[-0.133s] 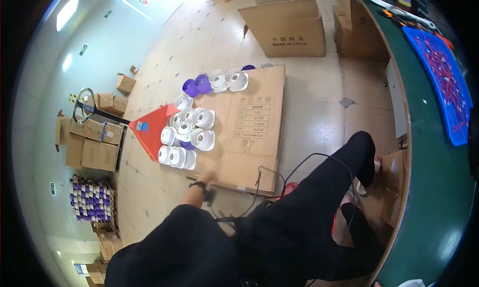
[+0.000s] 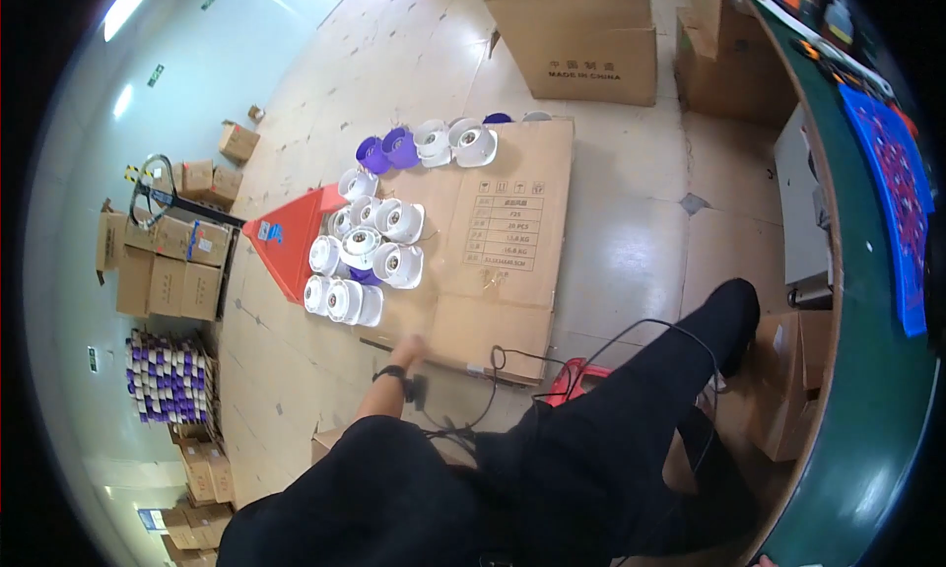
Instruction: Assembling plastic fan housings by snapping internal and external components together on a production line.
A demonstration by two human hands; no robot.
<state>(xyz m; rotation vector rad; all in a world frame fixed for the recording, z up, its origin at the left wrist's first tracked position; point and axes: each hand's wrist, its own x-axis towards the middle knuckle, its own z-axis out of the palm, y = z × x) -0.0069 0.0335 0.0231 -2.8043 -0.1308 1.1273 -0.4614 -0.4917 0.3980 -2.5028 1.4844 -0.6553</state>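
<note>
My left hand (image 2: 409, 350) at the cardboard (image 2: 507, 316)

Blurred at the cardboard's near edge, my left hand showed neither its finger spread nor any grip; I couldn't tell. White cups (image 2: 475, 145) and purple cups (image 2: 399, 149) stood along the cardboard's left and far sides. Only fingertips of my right hand (image 2: 765, 561) showed beside the green tabletop (image 2: 867, 439), grip unclear.

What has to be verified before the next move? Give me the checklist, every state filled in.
1. Left hand empty: cannot tell; it is blurred, beside the near edge of the flat cardboard.
2. Right hand fully in view: not ok; only a sliver shows at the lower edge.
3. White parts and purple parts grouped toward one side of the cardboard: ok.
4. Black cable clear of the cardboard in view: not ok; a loop overlaps its near edge.
5. Blue tray on the green bench: ok.
</note>
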